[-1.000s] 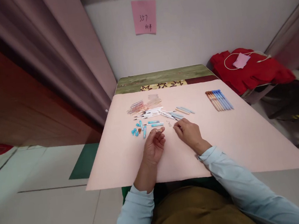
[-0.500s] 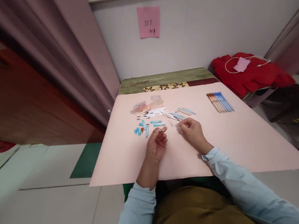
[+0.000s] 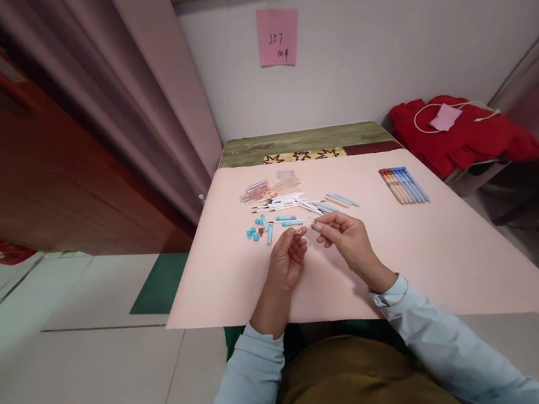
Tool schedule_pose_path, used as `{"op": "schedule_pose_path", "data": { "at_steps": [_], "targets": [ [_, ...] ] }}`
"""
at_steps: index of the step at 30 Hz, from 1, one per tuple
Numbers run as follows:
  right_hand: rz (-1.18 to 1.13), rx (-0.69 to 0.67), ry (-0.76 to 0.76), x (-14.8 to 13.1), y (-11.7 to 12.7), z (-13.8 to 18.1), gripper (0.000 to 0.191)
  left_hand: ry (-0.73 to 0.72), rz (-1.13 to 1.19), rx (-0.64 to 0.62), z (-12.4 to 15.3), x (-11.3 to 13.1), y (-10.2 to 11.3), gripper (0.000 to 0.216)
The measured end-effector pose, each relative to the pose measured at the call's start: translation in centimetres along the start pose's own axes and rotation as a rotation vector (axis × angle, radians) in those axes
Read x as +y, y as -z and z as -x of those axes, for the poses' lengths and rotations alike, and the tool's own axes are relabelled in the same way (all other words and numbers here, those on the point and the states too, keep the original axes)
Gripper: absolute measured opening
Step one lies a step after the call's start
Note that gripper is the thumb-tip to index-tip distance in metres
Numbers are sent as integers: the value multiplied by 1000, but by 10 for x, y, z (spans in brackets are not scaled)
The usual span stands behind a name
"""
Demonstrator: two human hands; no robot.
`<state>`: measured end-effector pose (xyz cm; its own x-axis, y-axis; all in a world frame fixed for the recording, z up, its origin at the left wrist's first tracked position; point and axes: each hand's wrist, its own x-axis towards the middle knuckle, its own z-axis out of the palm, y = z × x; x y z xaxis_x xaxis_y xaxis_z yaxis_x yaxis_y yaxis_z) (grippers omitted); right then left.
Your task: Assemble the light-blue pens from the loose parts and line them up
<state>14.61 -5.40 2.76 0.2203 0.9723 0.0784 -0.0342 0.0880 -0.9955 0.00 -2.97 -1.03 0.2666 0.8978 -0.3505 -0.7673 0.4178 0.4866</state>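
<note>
Between the thumb and fingers of my left hand (image 3: 287,262) is a small ring-like piece (image 3: 298,231), too small to name exactly. Close on its right, my right hand (image 3: 345,238) is closed in a pinch; whatever its fingertips hold is too small to make out. Just beyond my hands lie light blue pen barrels (image 3: 292,223), and to their left are small blue caps (image 3: 252,233) with a brown one (image 3: 261,232). White pen refills (image 3: 284,201) with dark tips are heaped behind them, beside pale blue and beige tapered pen parts (image 3: 338,201).
Clear and pinkish plastic tubes (image 3: 258,191) lie at the back left of the pink-covered table (image 3: 230,285). A row of brown and blue pens (image 3: 404,185) is at the right. A red cloth (image 3: 468,138) with a white cable sits beyond the right edge.
My right hand has moved left and slightly up, bringing its fingertips near the piece in my left hand. The whole view has shifted a little.
</note>
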Motion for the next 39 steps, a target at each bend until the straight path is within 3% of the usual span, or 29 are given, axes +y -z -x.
{"op": "schedule_pose_path", "data": {
  "at_steps": [6, 14, 26, 34, 39],
  "targets": [
    [175, -13, 226, -1, -15, 5, 23, 5, 7, -26, 3, 1, 0, 8],
    [255, -25, 233, -2, -15, 8, 21, -10, 21, -93, 2, -1, 3, 8],
    [544, 25, 493, 3, -16, 15, 12, -13, 28, -124, 2, -4, 5, 17],
    [480, -11, 416, 0, -18, 18, 17, -5, 76, -143, 0, -4, 5, 10],
    [313, 35, 239, -3, -15, 18, 26, 41, 112, -149, 1, -1, 4, 9]
  ]
}}
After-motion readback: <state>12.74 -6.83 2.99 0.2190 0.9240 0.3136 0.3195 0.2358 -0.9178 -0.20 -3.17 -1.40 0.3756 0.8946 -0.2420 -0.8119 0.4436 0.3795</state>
